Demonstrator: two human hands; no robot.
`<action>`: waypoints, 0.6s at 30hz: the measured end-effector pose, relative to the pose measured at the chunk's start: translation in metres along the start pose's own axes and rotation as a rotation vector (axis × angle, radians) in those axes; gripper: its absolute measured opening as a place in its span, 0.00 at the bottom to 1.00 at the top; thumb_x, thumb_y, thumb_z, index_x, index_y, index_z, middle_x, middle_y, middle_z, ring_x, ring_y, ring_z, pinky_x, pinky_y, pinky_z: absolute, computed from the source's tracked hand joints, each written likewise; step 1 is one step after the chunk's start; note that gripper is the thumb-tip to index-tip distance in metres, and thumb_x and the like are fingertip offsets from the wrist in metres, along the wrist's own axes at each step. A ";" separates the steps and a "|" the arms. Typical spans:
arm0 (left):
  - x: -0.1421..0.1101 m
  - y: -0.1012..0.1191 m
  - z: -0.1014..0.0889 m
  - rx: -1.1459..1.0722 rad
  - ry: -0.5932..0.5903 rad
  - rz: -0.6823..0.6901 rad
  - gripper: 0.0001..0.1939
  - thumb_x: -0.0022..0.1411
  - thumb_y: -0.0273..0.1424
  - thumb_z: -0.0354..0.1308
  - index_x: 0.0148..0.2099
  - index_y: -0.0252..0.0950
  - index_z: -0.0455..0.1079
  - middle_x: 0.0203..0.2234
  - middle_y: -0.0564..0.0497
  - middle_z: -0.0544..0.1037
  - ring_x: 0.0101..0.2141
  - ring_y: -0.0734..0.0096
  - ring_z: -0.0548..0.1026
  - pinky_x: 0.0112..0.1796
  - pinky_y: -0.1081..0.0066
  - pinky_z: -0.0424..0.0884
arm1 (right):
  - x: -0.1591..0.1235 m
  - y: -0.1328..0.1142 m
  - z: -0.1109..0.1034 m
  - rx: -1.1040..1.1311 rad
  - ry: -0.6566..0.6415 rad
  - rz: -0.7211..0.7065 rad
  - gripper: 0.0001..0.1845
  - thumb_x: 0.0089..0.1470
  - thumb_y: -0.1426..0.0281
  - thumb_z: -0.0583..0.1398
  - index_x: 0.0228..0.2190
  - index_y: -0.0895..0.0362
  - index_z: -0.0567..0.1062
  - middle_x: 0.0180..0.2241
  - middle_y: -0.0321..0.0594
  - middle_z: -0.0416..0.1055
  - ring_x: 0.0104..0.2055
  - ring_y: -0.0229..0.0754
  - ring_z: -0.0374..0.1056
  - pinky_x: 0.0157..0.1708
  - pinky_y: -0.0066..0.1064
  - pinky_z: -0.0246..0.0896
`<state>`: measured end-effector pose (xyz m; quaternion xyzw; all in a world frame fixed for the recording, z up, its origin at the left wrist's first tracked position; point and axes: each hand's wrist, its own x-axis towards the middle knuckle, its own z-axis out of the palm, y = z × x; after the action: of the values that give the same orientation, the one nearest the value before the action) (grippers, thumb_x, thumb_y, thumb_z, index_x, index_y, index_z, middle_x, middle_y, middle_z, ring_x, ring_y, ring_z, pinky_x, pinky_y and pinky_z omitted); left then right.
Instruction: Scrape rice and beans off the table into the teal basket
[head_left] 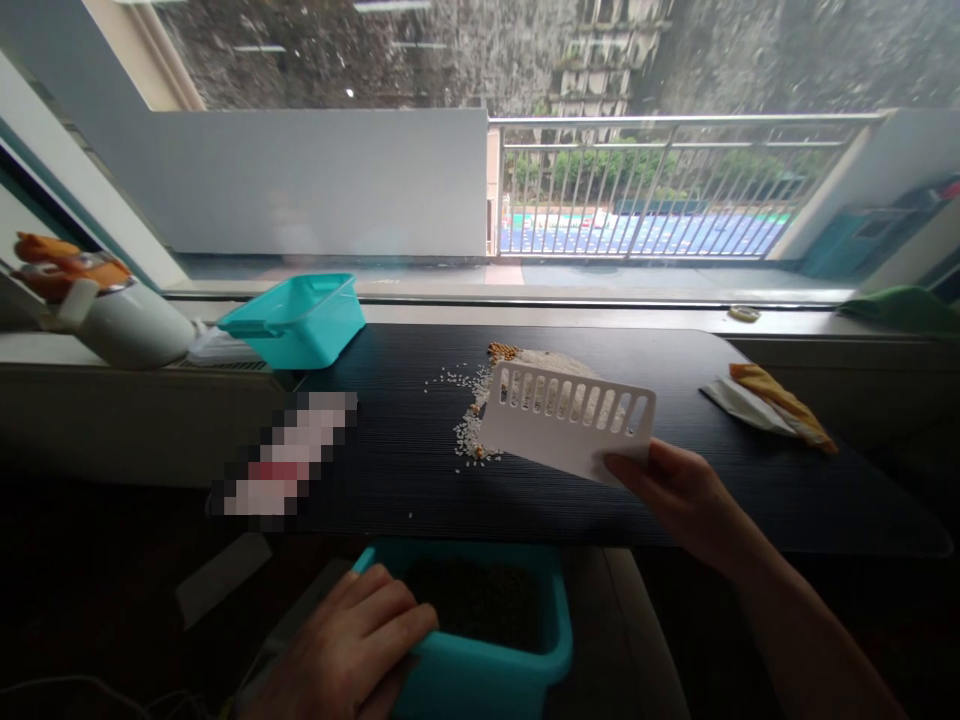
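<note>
My right hand (671, 490) pinches a white plastic panel (555, 448) by its lower right corner. A row of slots runs along the panel's upper part. The panel is tilted over a spread of white rice-like grains (471, 432), hiding part of them. A small heap of orange-brown kernels (502, 351) lies at the far edge of the grains. Below the table's front edge stands a turquoise bin (559, 640) with dark, granular-looking contents. My left hand (367, 635) is closed over its left rim, with the thumb hidden.
A second turquoise bin (322, 325) stands at the back left of the dark table (390, 480). A blurred-out pinkish item (289, 460) lies at the left edge. To the right are a yellow and white folded packet (776, 405) and a tape roll (744, 313) on the sill.
</note>
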<state>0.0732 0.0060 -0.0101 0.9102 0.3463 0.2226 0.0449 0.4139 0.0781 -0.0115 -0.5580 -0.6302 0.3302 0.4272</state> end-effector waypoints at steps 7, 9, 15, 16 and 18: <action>0.001 0.001 -0.003 0.001 0.052 0.025 0.17 0.59 0.20 0.51 0.46 0.42 0.70 0.34 0.55 0.79 0.35 0.72 0.77 0.42 0.77 0.72 | 0.002 0.003 0.002 -0.030 -0.002 0.015 0.19 0.52 0.56 0.62 0.34 0.59 0.80 0.30 0.42 0.79 0.31 0.45 0.73 0.32 0.32 0.69; 0.002 0.001 -0.004 -0.007 0.037 0.017 0.16 0.59 0.20 0.51 0.45 0.42 0.70 0.33 0.55 0.79 0.34 0.72 0.76 0.41 0.77 0.72 | 0.001 0.000 0.002 0.002 -0.037 0.017 0.19 0.52 0.55 0.62 0.35 0.59 0.80 0.31 0.42 0.79 0.33 0.46 0.73 0.33 0.32 0.69; 0.003 0.002 -0.002 -0.021 0.028 0.015 0.16 0.59 0.19 0.50 0.46 0.41 0.70 0.32 0.55 0.78 0.33 0.72 0.76 0.42 0.76 0.72 | -0.001 -0.002 0.000 0.038 -0.025 0.029 0.21 0.51 0.53 0.63 0.36 0.59 0.80 0.32 0.43 0.79 0.34 0.47 0.73 0.33 0.33 0.70; 0.002 0.002 -0.002 -0.024 0.028 0.008 0.16 0.60 0.19 0.50 0.46 0.41 0.70 0.32 0.55 0.78 0.34 0.72 0.76 0.42 0.75 0.72 | -0.002 -0.002 0.000 0.033 -0.026 0.030 0.21 0.51 0.53 0.63 0.35 0.59 0.80 0.32 0.43 0.79 0.33 0.47 0.73 0.33 0.33 0.70; 0.000 0.001 -0.002 -0.035 0.015 -0.004 0.16 0.60 0.19 0.50 0.46 0.41 0.69 0.33 0.55 0.78 0.34 0.72 0.76 0.42 0.75 0.72 | -0.005 -0.002 -0.002 0.024 -0.046 0.035 0.21 0.51 0.53 0.63 0.34 0.59 0.80 0.31 0.43 0.79 0.32 0.46 0.73 0.32 0.32 0.70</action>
<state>0.0734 0.0050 -0.0077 0.9069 0.3446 0.2354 0.0588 0.4146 0.0723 -0.0099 -0.5559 -0.6260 0.3580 0.4135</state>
